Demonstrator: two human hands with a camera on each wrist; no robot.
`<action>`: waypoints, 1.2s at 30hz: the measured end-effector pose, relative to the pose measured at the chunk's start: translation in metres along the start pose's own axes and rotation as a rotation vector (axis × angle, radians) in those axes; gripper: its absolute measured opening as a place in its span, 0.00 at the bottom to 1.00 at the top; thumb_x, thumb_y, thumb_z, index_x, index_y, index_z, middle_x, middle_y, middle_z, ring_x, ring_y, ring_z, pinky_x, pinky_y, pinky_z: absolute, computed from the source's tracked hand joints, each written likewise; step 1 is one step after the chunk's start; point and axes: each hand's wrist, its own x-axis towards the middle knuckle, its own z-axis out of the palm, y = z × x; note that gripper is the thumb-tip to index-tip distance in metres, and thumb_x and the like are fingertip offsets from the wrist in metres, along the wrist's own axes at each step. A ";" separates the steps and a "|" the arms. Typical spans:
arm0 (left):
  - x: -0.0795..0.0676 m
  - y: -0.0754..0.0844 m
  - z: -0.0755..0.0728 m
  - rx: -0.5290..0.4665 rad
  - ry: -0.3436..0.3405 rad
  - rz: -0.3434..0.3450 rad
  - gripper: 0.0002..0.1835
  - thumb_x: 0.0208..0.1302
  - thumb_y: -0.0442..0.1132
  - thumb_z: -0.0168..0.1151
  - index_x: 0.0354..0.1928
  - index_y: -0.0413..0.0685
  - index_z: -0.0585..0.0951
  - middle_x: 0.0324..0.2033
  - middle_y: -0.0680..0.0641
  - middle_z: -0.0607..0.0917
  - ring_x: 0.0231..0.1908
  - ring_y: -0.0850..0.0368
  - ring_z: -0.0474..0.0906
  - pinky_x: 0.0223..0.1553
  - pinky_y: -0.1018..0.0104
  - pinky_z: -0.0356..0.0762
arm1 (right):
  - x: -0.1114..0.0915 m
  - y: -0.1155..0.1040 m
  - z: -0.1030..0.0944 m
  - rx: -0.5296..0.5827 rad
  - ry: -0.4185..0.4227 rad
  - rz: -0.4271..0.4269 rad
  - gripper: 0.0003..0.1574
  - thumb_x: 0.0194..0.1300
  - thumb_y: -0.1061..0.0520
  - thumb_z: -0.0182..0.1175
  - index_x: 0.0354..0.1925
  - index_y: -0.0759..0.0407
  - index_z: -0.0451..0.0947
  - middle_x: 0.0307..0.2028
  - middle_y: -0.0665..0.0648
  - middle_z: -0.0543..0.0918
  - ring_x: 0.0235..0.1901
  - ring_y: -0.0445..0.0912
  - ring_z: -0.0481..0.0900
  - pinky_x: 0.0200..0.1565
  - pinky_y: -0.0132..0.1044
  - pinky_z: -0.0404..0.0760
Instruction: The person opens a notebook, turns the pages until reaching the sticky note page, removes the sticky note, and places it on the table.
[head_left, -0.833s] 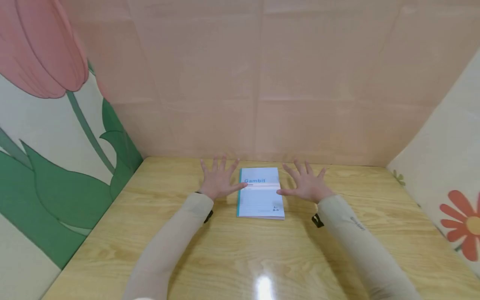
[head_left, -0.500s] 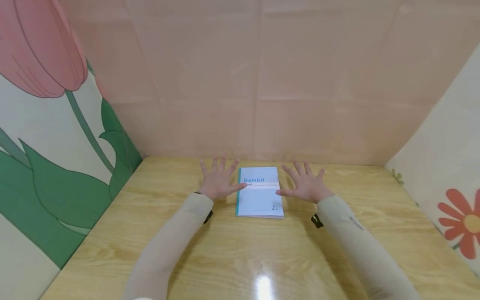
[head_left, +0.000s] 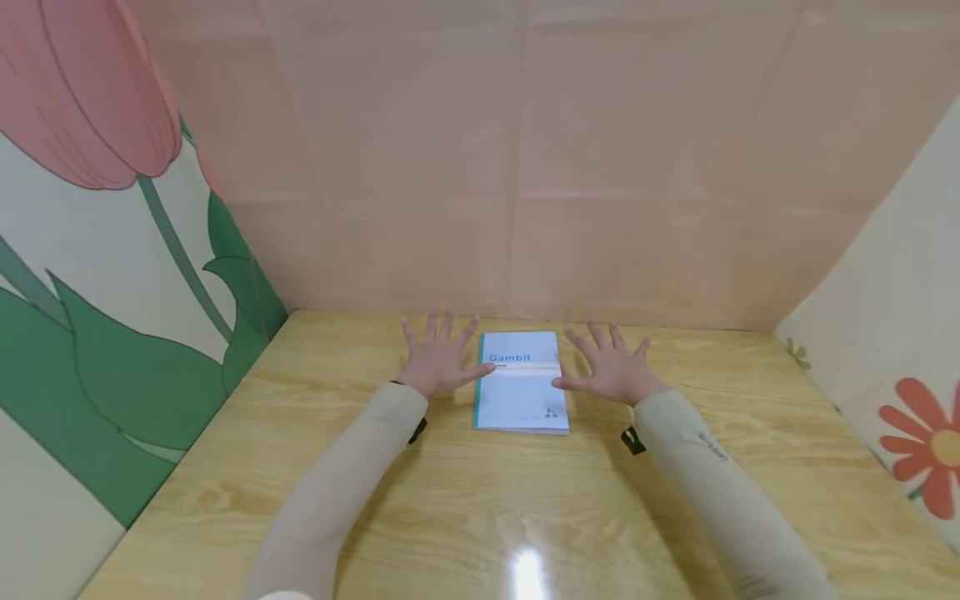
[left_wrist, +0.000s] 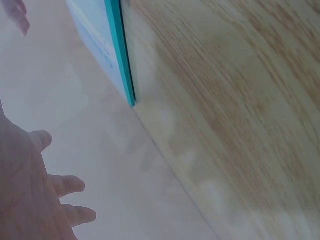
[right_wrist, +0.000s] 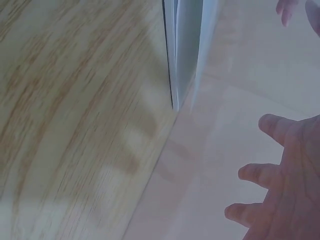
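Note:
A notebook (head_left: 522, 396) with a pale cover, the word "Gambit" and a teal spine lies closed on the wooden table. My left hand (head_left: 438, 362) is at its left side, fingers spread wide, the thumb overlapping the spine edge in the head view. On the other side my right hand (head_left: 617, 372) is spread the same way, its thumb tip near the cover's right edge. Neither hand holds anything. Shadows in the wrist views suggest both hands are above the tabletop. The left wrist view shows the teal spine (left_wrist: 120, 52); the right wrist view shows the page edges (right_wrist: 173, 60), slightly parted.
The wood-grain table (head_left: 465, 517) runs back to a creased pinkish backdrop (head_left: 517, 167). A panel with a painted tulip (head_left: 90, 92) stands on the left, and one with a red flower (head_left: 922, 446) on the right. Dark straps (head_left: 633, 440) show at both cuffs.
The head view has shifted very slightly. Both hands and the notebook keep the same places and poses.

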 end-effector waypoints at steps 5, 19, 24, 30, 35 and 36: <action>0.002 -0.002 -0.001 0.010 0.008 -0.008 0.52 0.48 0.87 0.22 0.75 0.75 0.35 0.76 0.43 0.43 0.74 0.34 0.34 0.60 0.21 0.32 | 0.000 -0.002 -0.004 -0.010 -0.005 0.006 0.67 0.49 0.11 0.43 0.77 0.40 0.42 0.76 0.66 0.37 0.71 0.73 0.33 0.49 0.85 0.27; 0.005 -0.002 -0.004 0.016 0.012 -0.004 0.52 0.49 0.87 0.25 0.75 0.75 0.36 0.76 0.43 0.43 0.74 0.34 0.35 0.60 0.21 0.31 | 0.001 -0.004 -0.009 -0.008 -0.004 0.009 0.67 0.48 0.11 0.43 0.77 0.40 0.41 0.76 0.66 0.37 0.71 0.73 0.33 0.49 0.85 0.28; 0.005 0.000 -0.005 0.010 0.002 -0.004 0.52 0.49 0.87 0.26 0.75 0.75 0.36 0.76 0.43 0.43 0.74 0.35 0.35 0.61 0.22 0.32 | 0.001 -0.004 -0.008 -0.013 -0.007 0.005 0.67 0.49 0.11 0.43 0.77 0.40 0.39 0.76 0.66 0.38 0.71 0.73 0.34 0.49 0.85 0.29; 0.002 0.005 -0.006 -0.044 -0.024 0.045 0.54 0.51 0.83 0.41 0.76 0.69 0.43 0.75 0.41 0.49 0.74 0.38 0.45 0.66 0.30 0.46 | -0.004 -0.004 -0.009 0.032 -0.004 -0.037 0.66 0.53 0.15 0.46 0.77 0.45 0.41 0.75 0.68 0.42 0.71 0.73 0.39 0.54 0.82 0.31; -0.002 0.011 -0.005 -0.123 -0.093 0.080 0.55 0.52 0.79 0.51 0.76 0.64 0.47 0.74 0.40 0.53 0.72 0.40 0.52 0.69 0.37 0.48 | -0.012 -0.006 -0.005 0.119 -0.055 -0.072 0.68 0.52 0.17 0.51 0.76 0.53 0.44 0.74 0.68 0.50 0.70 0.70 0.49 0.61 0.77 0.43; -0.003 0.011 -0.005 -0.139 -0.111 0.085 0.55 0.52 0.78 0.52 0.77 0.63 0.47 0.74 0.40 0.54 0.73 0.40 0.52 0.69 0.37 0.48 | -0.014 -0.007 -0.004 0.140 -0.074 -0.076 0.69 0.52 0.18 0.53 0.76 0.55 0.44 0.74 0.68 0.50 0.70 0.70 0.50 0.61 0.76 0.46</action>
